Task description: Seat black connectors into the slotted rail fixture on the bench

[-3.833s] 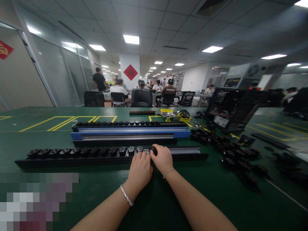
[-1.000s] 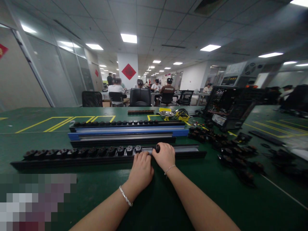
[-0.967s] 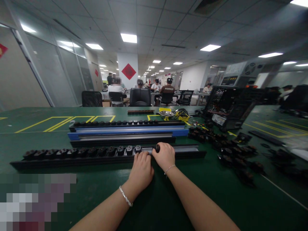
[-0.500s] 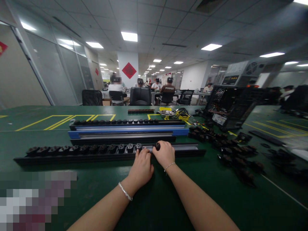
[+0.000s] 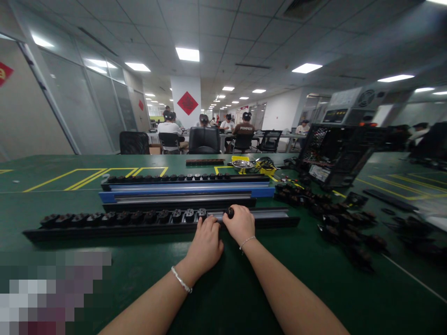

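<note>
Well in from the counter's point(image 5: 139, 288) far edge, a matte black rail point(image 5: 104, 233) bears squat, disc-like parts point(image 5: 163, 216); next, the left hand point(image 5: 206, 241) curls over the rail, its grip's hold unclear; then smooth silvery strip point(image 5: 220, 214), showing longer than seconds ago, since the black piece point(image 5: 230, 213) pinched in the right hand's point(image 5: 242, 225) closed grip now stands farther from the row; a jagged dark pile point(image 5: 349, 229) lies rightmost.

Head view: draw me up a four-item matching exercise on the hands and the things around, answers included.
1. Right hand
2. Power supply unit
3. Left hand
4. Red diamond poster

A. On the white pillar
B. Fingertips at the nearest black rail, beside the row of modules
C. Gripping a round black module
D. On top of the black computer case

Pairs: 1-C, 2-D, 3-B, 4-A
</note>
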Tool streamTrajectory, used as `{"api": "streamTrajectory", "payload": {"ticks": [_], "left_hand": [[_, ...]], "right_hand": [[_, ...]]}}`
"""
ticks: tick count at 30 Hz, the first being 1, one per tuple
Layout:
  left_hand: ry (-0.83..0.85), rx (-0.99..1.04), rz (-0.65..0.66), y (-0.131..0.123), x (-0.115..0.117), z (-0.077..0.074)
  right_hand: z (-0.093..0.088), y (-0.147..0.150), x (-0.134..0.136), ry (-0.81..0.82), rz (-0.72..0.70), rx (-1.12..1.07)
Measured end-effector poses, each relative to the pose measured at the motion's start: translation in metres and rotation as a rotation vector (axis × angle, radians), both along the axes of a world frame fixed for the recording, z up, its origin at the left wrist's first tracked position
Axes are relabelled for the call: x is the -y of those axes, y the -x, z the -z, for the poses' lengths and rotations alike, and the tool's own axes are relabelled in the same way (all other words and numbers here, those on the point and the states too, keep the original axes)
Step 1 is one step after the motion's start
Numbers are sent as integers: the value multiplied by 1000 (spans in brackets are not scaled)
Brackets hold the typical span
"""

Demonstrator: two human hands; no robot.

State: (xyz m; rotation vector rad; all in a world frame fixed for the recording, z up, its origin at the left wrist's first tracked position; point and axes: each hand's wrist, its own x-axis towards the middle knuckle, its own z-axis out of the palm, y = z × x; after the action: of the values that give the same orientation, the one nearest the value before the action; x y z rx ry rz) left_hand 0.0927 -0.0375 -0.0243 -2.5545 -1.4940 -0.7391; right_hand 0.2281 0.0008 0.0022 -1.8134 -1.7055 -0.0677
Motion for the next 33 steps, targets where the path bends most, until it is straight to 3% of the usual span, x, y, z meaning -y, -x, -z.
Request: {"api": "streamTrajectory", "payload": {"ticks": [33], "left_hand": [[-31,-6,2,0,1,-1]], "right_hand": [[-1,-12,-1,-1,46,-1]]}}
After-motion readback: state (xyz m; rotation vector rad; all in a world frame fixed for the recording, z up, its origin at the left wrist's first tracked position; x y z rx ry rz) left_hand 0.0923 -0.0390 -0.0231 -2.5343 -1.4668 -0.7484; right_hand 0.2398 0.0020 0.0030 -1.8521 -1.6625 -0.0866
